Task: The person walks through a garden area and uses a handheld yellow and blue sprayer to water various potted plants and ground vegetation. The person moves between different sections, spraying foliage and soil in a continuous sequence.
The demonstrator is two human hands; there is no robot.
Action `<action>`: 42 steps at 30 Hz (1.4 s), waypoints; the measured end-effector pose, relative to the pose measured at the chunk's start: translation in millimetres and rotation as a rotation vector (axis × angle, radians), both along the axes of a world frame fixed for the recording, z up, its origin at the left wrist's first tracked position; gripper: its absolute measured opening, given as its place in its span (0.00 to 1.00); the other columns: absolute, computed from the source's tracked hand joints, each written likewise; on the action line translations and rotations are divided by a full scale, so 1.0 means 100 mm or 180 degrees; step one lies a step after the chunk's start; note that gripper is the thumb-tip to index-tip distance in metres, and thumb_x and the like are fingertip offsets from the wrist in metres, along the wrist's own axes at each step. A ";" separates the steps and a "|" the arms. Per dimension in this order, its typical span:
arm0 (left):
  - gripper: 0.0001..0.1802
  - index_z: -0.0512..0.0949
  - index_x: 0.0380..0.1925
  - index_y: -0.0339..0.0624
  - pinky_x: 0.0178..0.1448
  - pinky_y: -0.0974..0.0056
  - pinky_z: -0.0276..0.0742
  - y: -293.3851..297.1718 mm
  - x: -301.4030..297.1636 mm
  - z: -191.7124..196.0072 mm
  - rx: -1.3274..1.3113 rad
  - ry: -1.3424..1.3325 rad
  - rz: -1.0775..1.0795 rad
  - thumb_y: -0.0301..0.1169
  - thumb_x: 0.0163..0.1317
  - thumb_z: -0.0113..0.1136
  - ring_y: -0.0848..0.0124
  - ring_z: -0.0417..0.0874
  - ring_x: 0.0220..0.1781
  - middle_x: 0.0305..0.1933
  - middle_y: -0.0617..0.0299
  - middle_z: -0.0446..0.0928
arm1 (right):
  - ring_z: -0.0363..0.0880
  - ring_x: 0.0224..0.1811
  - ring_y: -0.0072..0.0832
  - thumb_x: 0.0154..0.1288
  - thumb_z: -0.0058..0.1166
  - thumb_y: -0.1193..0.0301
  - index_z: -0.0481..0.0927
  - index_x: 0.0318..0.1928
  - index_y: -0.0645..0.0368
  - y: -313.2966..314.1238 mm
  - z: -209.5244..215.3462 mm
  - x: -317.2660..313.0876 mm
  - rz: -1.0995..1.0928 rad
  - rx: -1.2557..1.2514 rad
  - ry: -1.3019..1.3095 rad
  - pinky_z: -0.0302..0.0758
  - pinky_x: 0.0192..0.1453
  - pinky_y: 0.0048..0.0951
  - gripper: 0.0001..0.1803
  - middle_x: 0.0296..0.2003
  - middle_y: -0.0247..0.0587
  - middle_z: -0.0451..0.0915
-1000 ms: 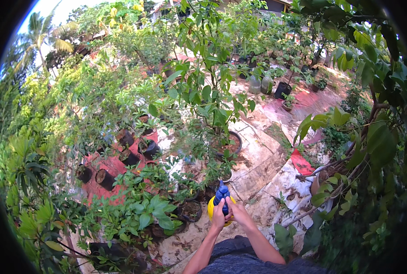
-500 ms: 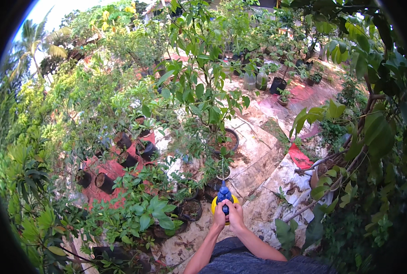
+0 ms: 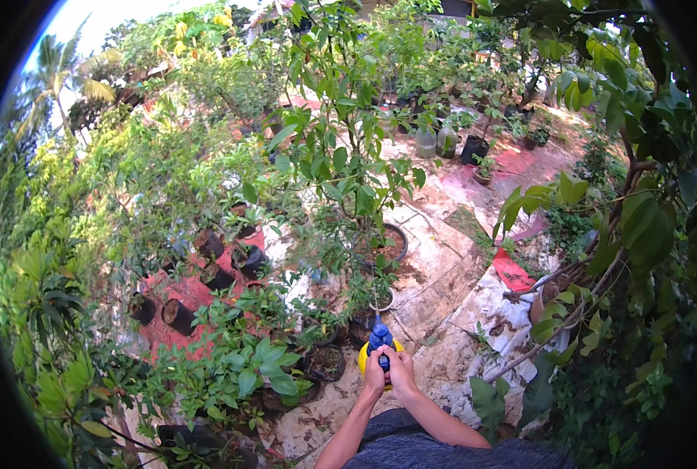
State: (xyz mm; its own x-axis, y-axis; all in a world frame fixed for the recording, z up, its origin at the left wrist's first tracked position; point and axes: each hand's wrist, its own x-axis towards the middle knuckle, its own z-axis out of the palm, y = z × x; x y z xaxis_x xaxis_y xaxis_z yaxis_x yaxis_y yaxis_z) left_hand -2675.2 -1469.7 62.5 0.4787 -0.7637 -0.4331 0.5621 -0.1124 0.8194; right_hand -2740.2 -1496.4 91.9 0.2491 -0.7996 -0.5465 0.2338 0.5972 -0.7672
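Note:
Low in the middle of the head view, a pump spray bottle (image 3: 380, 338) with a blue head and a yellow tank is held out in front of me. My left hand (image 3: 374, 369) is closed around the back of its blue head and handle. Pressed in beside it, my right hand (image 3: 398, 369) grips the same part from the other side. The nozzle points away from me, toward a small pale pot (image 3: 383, 299) and the leafy potted plant (image 3: 387, 244) behind it. My fingers and palms hide most of the handle and part of the tank.
Black grow bags (image 3: 178, 316) stand on a red sheet at the left. Bushy green leaves (image 3: 264, 366) crowd near my left forearm. Branches (image 3: 583, 309) hang in from the right. Dirty white sheeting (image 3: 434, 313) covers the ground ahead, with more pots and jars (image 3: 447, 141) farther back.
The spray bottle and both hands have shifted very slightly left and down in the view. My grip on it stays the same.

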 end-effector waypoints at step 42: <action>0.17 0.73 0.23 0.49 0.16 0.73 0.57 0.09 -0.05 -0.14 0.0100 0.0413 0.0121 0.43 0.66 0.44 0.80 0.66 0.12 0.16 0.72 0.69 | 0.66 0.11 0.18 0.60 0.60 0.55 0.66 0.25 0.54 0.12 -0.07 -0.03 0.0021 0.0039 0.0127 0.64 0.13 0.21 0.21 0.16 0.32 0.69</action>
